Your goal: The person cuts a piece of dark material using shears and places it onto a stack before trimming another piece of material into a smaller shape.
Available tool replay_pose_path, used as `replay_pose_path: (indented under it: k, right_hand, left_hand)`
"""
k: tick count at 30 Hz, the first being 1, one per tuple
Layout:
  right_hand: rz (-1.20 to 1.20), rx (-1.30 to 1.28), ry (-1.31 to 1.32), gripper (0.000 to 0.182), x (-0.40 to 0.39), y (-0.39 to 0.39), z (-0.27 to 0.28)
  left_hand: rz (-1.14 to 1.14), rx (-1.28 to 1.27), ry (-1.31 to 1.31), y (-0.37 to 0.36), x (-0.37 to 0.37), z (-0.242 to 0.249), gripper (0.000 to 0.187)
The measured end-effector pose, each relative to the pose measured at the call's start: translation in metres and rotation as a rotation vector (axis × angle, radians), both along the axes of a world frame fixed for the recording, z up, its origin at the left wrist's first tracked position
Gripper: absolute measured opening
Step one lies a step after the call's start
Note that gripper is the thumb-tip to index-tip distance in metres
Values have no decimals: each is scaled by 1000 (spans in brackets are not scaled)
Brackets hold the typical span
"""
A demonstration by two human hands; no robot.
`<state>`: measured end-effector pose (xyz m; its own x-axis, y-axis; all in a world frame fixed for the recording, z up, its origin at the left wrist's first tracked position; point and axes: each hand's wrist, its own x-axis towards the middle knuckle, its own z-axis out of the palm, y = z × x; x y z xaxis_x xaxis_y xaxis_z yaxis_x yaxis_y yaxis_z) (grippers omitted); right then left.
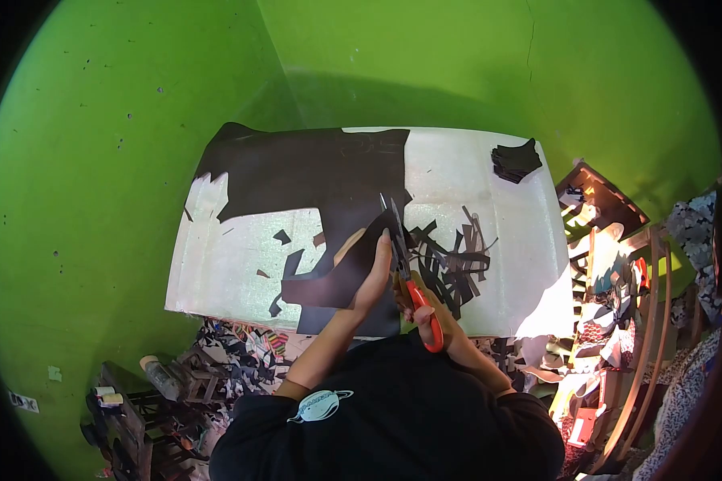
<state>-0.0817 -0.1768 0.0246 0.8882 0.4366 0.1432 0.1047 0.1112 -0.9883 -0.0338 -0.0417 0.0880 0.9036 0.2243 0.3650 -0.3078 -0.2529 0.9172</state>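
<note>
My left hand (372, 276) is closed on a dark sheet piece (325, 287), its thumb pressed on top near the cut edge. In my right hand (423, 311) are scissors (414, 290) with orange handles, fingers wrapped around the grips. The blades stand apart and point away from me, close to the edge of the piece beside my left thumb. Beneath and beyond my hands a large dark sheet (305, 172) spreads over the white-topped table (449, 172). To the right of the scissors lies a heap of dark offcut strips (457, 268).
A small stack of dark cut pieces (517, 160) sits at the table's far right. Loose scraps (281, 236) lie left of my hands. Wooden furniture (646, 321) stands right of the table, and a dark wooden stand (128, 413) is at lower left. Green walls (176, 88) rise behind.
</note>
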Motion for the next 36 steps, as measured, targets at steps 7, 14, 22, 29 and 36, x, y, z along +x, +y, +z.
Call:
replay_pose_path:
  k: [7, 14, 22, 29, 36]
  right_hand:
    - [32, -38, 8, 81, 0, -2, -3]
    - [42, 53, 49, 83, -1, 2, 4]
    - [24, 65, 67, 82, -2, 2, 3]
    - [19, 30, 46, 81, 0, -1, 6]
    - [6, -5, 62, 62, -1, -6, -4]
  left_hand:
    - [-42, 75, -10, 3, -2, 1, 18]
    - [-22, 77, -68, -1, -5, 5, 19]
    - [-21, 84, -112, -2, -5, -1, 20]
    - [-40, 78, -88, 1, -6, 1, 18]
    - [-28, 94, -34, 4, -6, 2, 19]
